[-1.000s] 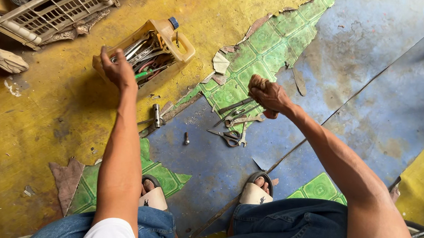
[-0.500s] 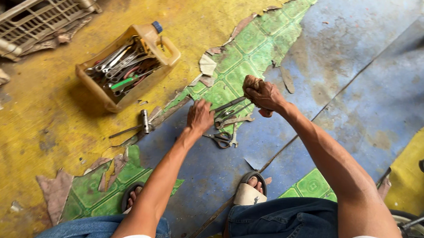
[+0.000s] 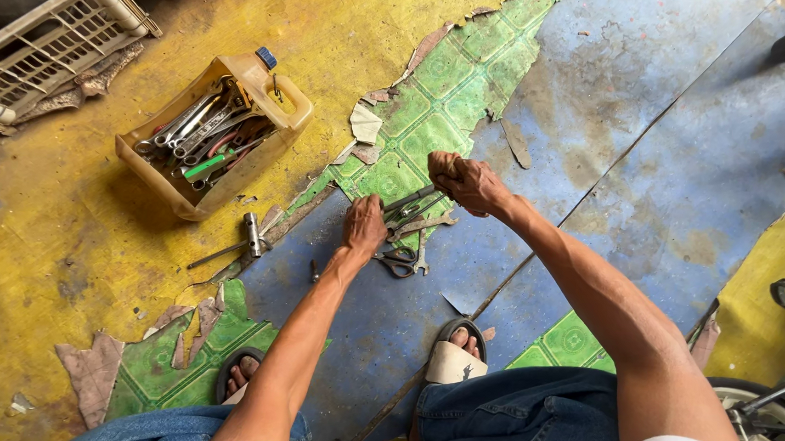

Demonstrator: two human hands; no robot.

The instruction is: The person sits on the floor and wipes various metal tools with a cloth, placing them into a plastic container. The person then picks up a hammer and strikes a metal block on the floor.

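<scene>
Two bare hands meet over a small heap of tools (image 3: 408, 220) on a worn floor of yellow, green and blue covering. The left hand (image 3: 364, 225), which half a second ago hovered a little short of the heap, now rests on its near edge with fingers curled down onto the metal; whether it grips a piece cannot be told. The right hand (image 3: 464, 180) stays clenched around the end of a long tool that runs down into the heap. Scissors (image 3: 399, 261) lie on the blue patch just beside the left hand. A cut-open plastic jug (image 3: 283, 99) full of wrenches sits well apart to the left, where the left hand was reaching a second ago. Near it lie a socket (image 3: 252, 234) and a thin rod (image 3: 215, 256). A white crate (image 3: 51, 35) fills the upper left corner. Sandalled feet (image 3: 452, 354) show below.
</scene>
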